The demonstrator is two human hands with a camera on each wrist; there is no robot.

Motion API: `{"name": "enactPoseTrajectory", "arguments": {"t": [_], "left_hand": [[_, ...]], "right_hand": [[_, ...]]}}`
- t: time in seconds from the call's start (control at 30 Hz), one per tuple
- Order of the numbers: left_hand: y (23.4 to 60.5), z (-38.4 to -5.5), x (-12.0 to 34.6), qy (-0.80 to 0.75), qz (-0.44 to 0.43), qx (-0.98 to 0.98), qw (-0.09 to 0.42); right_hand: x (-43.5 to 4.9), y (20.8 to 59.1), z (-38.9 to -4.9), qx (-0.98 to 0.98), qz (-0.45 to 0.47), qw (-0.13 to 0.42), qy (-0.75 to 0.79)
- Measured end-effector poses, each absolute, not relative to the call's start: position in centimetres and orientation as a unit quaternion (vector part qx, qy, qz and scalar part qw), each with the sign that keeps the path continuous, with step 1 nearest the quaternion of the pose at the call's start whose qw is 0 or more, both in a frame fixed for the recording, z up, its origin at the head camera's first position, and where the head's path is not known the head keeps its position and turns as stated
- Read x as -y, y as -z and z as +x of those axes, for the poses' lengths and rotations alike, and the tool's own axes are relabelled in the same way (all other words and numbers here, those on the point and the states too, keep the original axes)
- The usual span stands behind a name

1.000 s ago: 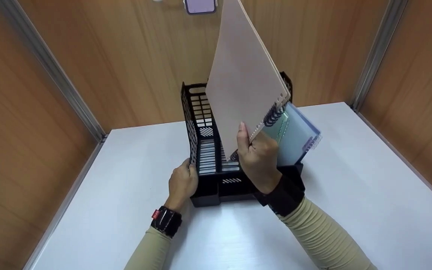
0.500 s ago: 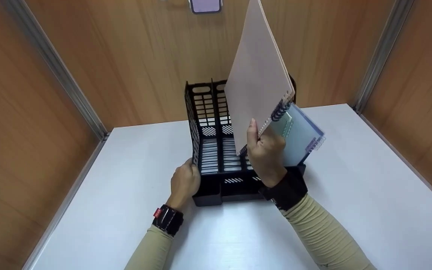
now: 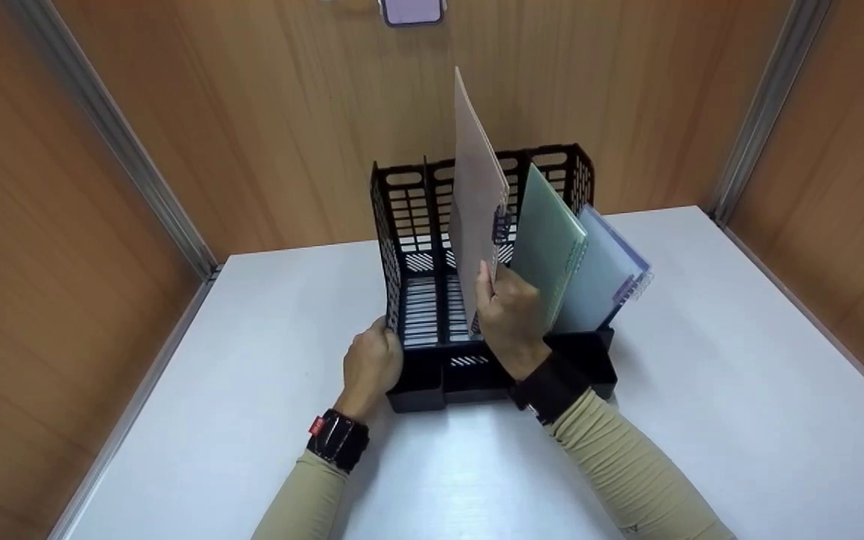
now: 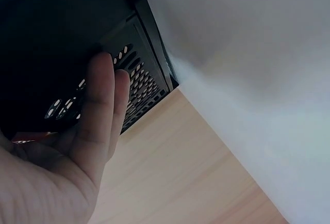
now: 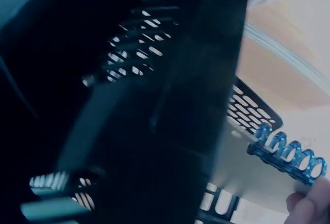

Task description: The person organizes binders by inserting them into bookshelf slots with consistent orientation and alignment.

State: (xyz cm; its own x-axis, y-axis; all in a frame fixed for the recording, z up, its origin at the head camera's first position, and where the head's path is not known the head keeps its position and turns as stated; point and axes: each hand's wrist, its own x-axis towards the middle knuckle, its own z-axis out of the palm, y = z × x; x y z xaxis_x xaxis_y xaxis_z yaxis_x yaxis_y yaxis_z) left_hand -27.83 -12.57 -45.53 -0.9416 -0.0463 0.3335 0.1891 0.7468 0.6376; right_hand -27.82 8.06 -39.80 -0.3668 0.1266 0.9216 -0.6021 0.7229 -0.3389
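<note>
My right hand (image 3: pixel 511 315) grips a pale pink loose-leaf notebook (image 3: pixel 477 187) by its bound edge, thumb on the left face. The notebook stands upright, its lower end inside a slot of the black file rack (image 3: pixel 469 391). Dark ring binding (image 3: pixel 502 225) shows above the thumb, and in the right wrist view the rings (image 5: pixel 289 154) look blue beside my fingertips. On the rack's left front edge, my left hand (image 3: pixel 372 364) holds the side panel; in the left wrist view its fingers (image 4: pixel 98 100) lie along the perforated side.
Right of my right hand, a green notebook (image 3: pixel 547 240) and a pale blue one (image 3: pixel 598 277) lean in the rack's right-hand slots. The white table (image 3: pixel 282 315) ends at a wood-panelled wall (image 3: pixel 289 135). A phone (image 3: pixel 412 10) is mounted on that wall.
My right hand has brought the pink notebook down and left into the rack, uncovering the green notebook and the right slots. My left hand keeps its place on the rack.
</note>
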Motion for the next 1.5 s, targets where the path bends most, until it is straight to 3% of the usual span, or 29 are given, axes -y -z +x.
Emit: {"name": "enactPoseTrajectory", "arguments": {"t": [0.5,0.87,1.5], "left_hand": [[45.4,-27.7,12.5,0.346,-0.039,0.921,0.173],[45.5,-27.8,12.5,0.340,-0.042,0.923,0.177],[45.6,-27.8,12.6,0.342,-0.047,0.921,0.179]], "right_hand": [[-8.1,42.4,-28.4,0.802,0.141,0.476,-0.331],[-8.9,44.0,-28.1,0.828,0.104,0.463,-0.299],[-10.0,43.3,-26.6,0.870,0.088,0.397,-0.278]]}}
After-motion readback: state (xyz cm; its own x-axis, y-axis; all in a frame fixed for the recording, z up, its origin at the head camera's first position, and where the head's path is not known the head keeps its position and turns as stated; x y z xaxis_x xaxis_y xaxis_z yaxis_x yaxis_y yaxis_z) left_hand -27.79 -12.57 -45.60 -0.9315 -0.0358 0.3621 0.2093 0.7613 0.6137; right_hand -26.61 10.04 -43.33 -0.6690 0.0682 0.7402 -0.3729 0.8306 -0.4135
